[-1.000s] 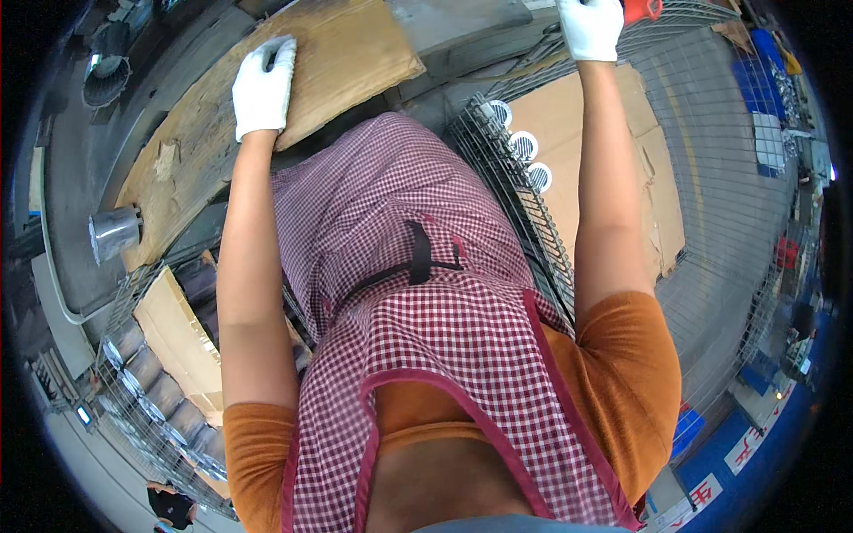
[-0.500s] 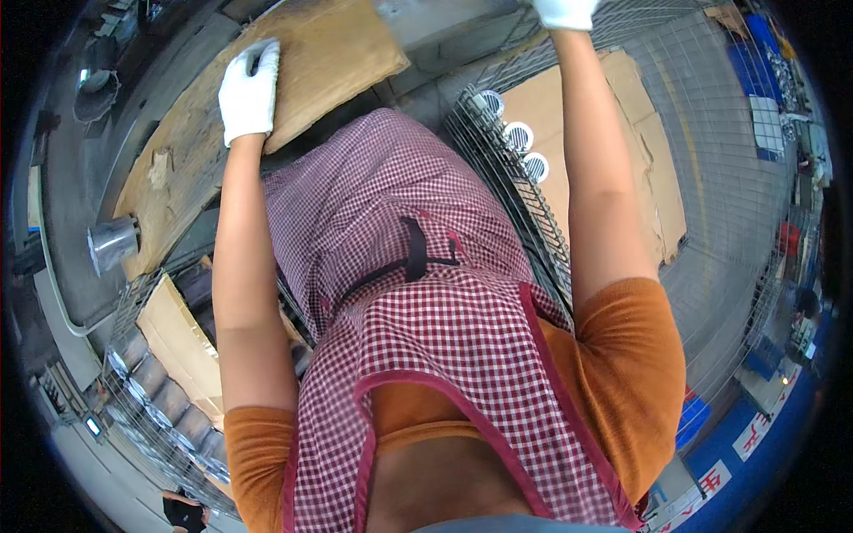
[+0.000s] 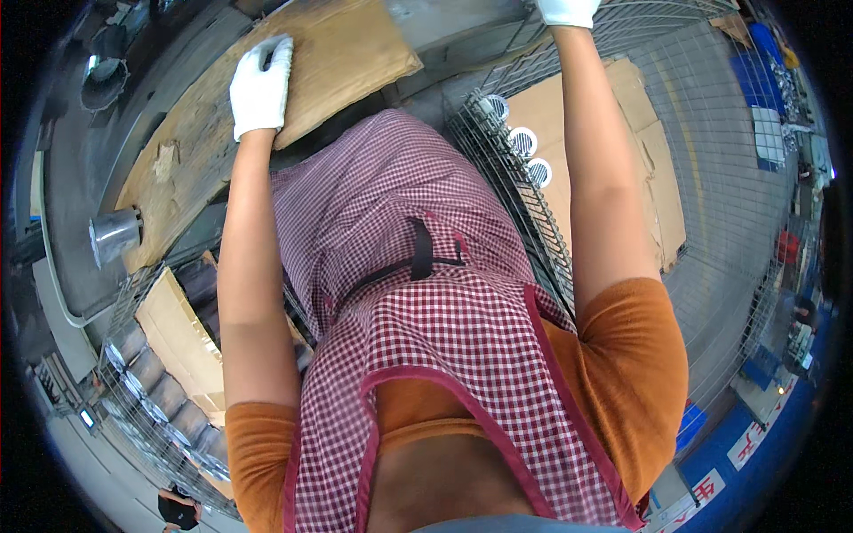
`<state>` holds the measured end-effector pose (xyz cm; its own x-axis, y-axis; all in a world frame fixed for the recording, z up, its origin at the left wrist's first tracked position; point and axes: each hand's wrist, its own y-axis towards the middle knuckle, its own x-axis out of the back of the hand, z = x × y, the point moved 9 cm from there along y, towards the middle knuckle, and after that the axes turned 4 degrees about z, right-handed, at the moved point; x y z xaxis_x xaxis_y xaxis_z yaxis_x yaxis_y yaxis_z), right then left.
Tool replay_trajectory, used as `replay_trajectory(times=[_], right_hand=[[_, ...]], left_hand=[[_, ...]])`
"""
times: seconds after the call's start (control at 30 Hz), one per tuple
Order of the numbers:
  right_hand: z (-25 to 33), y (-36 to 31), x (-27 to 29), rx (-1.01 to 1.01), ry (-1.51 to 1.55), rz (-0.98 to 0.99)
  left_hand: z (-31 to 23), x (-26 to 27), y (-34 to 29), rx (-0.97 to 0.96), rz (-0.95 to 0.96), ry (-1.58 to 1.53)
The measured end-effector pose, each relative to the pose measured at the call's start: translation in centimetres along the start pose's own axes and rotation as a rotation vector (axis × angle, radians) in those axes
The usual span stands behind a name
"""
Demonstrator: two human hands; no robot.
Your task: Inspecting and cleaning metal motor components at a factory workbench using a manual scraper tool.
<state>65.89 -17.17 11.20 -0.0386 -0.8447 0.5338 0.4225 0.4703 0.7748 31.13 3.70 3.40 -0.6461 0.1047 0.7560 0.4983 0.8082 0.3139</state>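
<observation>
White-gloved left hand (image 3: 260, 89), digits parted, over brown flat cardboard sheet (image 3: 351, 53); white-gloved right hand (image 3: 569, 12) cropped, finger state indeterminable.

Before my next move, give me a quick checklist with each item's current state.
1. Left hand gloved: ok, the left hand wears a white glove.
2. Left hand located: ok, over the brown cardboard sheet.
3. Right hand fully in view: not ok, the top edge cuts off the right hand.
4. Right hand's grip: cannot tell, fingers out of frame.
5. Metal cylinder clear of left hand: ok, well apart.
</observation>
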Motion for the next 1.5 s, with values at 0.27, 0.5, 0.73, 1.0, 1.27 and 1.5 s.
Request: replay_trajectory(times=[0.27,0.5,0.73,1.0,1.27,1.5], right_hand=[[-0.3,-1.4,2.0,-0.096,0.112,0.139],[-4.4,-1.1,-2.5,-0.259,-0.111,0.165],[-2.7,-1.0,-0.9,-0.181,0.097,0.091],[-5.6,-3.3,1.3,-0.244,0.117,0.240],[-2.0,-0.8,-1.7,-0.101,-0.123,0.116],[-2.8,-2.5,0.5,-0.138,0.008,0.096]], left_hand=[[-0.2,-0.3,-0.3,-0.023,0.007,0.070],[0.8,0.1,0.0,-0.034,-0.026,0.011],[0.0,0.8,-0.3,0.087,0.054,0.083],[-1.9,1.0,-1.5,0.040,0.074,0.008],[-0.8,1.2,-1.6,0.061,0.049,-0.002],[-1.3,1.0,-1.3,0.076,0.098,0.014]])
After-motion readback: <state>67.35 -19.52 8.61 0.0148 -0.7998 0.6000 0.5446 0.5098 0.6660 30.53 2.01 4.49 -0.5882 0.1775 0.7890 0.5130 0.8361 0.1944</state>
